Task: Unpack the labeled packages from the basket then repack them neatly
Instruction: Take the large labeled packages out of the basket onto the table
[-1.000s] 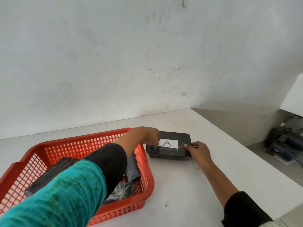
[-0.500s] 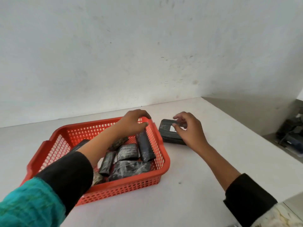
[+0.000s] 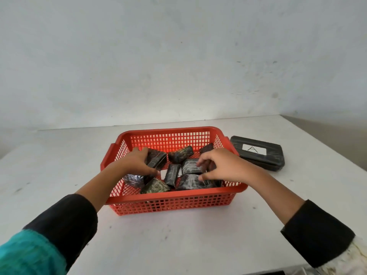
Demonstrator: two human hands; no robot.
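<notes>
A red mesh basket (image 3: 168,198) sits mid-table and holds several black wrapped packages (image 3: 172,174). Both my hands are inside it. My left hand (image 3: 137,162) curls around a black package (image 3: 156,159) at the basket's left side. My right hand (image 3: 220,165) hovers over the right side, its fingers bent and touching the flat black package (image 3: 190,168) beneath. A larger black package with a white label reading A (image 3: 258,152) lies on the table just right of the basket.
The white table (image 3: 178,239) backs onto a pale wall (image 3: 178,56). Its right edge (image 3: 325,143) drops away beyond the A package. Bare tabletop lies to the left and in front of the basket.
Both hands left the A package on the table and moved left into the basket. The view swung so the basket is now centred.
</notes>
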